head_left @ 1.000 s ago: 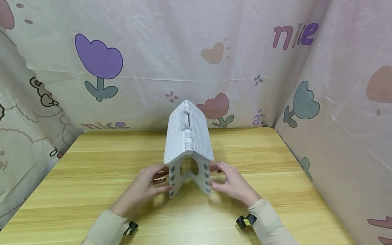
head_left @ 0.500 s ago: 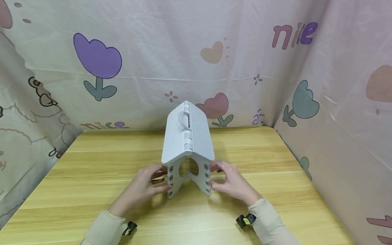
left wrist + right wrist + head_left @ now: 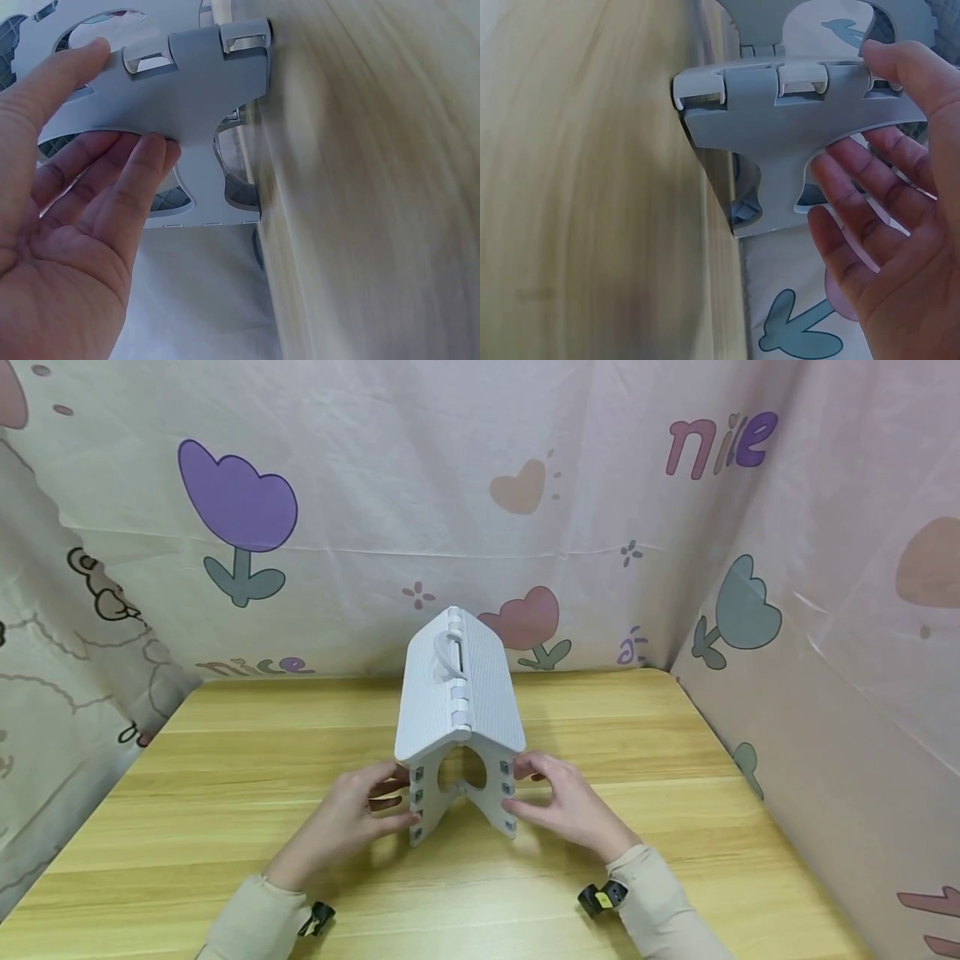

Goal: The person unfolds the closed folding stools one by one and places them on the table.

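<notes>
A pale grey plastic folding stool (image 3: 495, 693) stands part-unfolded on the table, its two ribbed top panels sloping like a roof. A loop handle (image 3: 447, 656) sits at the hinged ridge. My left hand (image 3: 348, 810) grips the left side panel: in the left wrist view the thumb lies on the hinged edge and the fingers reach into a cutout. On the opposite side, my right hand (image 3: 573, 806) grips the right panel (image 3: 772, 127) in much the same way, thumb at its edge and fingertips at a cutout. The far end of the stool is hidden.
The wooden table (image 3: 247, 760) extends around the stool on all sides. A printed cloth (image 3: 360, 468) hangs behind the table's back edge, with more cloth along the left and right. Each wrist carries a small black device (image 3: 602, 899).
The stool's left side has shifted slightly left, spreading the two halves a little. My left hand moved with it. My right thumb has slid inward onto the panel's front edge.
</notes>
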A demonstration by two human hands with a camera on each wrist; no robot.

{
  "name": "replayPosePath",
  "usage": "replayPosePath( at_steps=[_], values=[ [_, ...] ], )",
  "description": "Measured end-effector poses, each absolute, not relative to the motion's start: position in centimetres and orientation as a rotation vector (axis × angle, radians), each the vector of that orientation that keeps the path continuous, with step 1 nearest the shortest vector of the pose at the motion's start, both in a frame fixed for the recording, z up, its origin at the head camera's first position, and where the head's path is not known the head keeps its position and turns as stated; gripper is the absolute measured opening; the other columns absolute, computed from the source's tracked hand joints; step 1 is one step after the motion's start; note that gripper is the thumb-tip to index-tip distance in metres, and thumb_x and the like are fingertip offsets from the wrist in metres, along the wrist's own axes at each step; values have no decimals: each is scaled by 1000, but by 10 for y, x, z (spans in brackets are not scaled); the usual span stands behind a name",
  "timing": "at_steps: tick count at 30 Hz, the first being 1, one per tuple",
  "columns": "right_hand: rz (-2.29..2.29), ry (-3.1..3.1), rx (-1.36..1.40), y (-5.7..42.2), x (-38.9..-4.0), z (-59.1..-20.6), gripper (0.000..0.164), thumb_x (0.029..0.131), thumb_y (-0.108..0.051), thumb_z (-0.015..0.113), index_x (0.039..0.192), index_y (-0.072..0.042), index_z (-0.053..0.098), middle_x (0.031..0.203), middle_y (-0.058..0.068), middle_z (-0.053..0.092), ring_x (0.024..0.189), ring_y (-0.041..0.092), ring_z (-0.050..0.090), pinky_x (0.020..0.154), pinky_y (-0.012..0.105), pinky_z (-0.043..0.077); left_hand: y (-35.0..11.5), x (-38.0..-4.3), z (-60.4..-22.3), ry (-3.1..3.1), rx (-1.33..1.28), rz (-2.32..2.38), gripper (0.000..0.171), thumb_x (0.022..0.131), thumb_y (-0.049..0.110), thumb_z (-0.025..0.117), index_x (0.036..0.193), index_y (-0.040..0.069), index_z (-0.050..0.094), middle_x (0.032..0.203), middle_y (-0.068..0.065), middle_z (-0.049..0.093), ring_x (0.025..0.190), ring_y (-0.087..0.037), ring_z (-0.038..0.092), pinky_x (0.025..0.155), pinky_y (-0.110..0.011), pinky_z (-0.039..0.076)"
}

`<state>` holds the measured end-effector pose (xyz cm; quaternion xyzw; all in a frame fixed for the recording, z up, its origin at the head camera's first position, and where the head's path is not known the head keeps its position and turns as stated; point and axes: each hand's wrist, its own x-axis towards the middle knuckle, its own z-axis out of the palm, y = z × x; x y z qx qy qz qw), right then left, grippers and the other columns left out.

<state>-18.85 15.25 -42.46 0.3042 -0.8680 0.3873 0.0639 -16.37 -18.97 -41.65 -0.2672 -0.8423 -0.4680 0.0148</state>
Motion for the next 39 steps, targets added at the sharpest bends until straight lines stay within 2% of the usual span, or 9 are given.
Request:
replayPosePath(
  at_steps=[5, 9, 15, 23, 29, 32, 35, 39],
  values=[
    [1150, -2617, 918, 156, -187, -423, 41, 90, -31, 86, 125, -14, 71, 121, -4, 76, 113, 18, 72, 102, 44, 62, -190, -164, -417, -2621, -838, -1460, 50, 85, 8, 90, 129, 0, 67, 122, -19, 76, 115, -41, 76, 94, -34, 64],
    [1150, -2645, 915, 156, -187, -420, 44, 92, -37, 85, 127, -14, 70, 125, -2, 75, 116, 21, 71, 102, 47, 62, -190, -163, -416, -2632, -827, -1456, 50, 85, 10, 90, 129, 0, 67, 123, -20, 76, 115, -42, 76, 94, -35, 64],
    [1253, -2701, 868, 165, -188, -412, 47, 97, -39, 80, 135, -15, 66, 135, 2, 73, 126, 25, 66, 106, 54, 59, -197, -163, -409, -2669, -825, -1379, 57, 88, 18, 89, 136, 1, 63, 132, -24, 72, 122, -47, 72, 98, -43, 63],
    [1184, -2623, 853, 176, -200, -390, 41, 108, -27, 66, 144, -9, 61, 140, 10, 72, 129, 28, 69, 112, 56, 55, -210, -170, -388, -2584, -841, -1195, 55, 101, 7, 72, 152, -1, 52, 152, -26, 61, 136, -47, 63, 105, -51, 58],
    [1140, -2576, 831, 178, -206, -374, 45, 112, -26, 58, 153, -9, 55, 148, 13, 67, 136, 31, 65, 115, 56, 53, -212, -175, -372, -2564, -748, -1092, 49, 114, 15, 52, 159, -1, 44, 161, -26, 51, 144, -48, 55, 114, -56, 51],
    [1122, -2558, 818, 175, -209, -366, 48, 113, -27, 54, 157, -8, 51, 157, 13, 60, 144, 35, 59, 120, 59, 48, -209, -177, -364, -2579, -694, -1064, 52, 116, 22, 48, 164, 5, 39, 167, -24, 45, 148, -48, 51, 120, -62, 45],
    [1101, -2564, 779, 171, -211, -357, 51, 114, -31, 52, 162, -12, 47, 165, 10, 52, 150, 39, 52, 123, 63, 42, -204, -180, -355, -2600, -656, -1039, 56, 116, 29, 45, 169, 12, 33, 173, -18, 37, 156, -46, 41, 126, -67, 36],
    [1072, -2573, 758, 164, -214, -344, 56, 115, -39, 49, 166, -18, 40, 172, 8, 43, 157, 38, 42, 127, 66, 35, -197, -186, -342, -2603, -656, -1024, 59, 117, 33, 44, 170, 14, 29, 177, -12, 30, 164, -42, 28, 131, -68, 25]
  ],
)
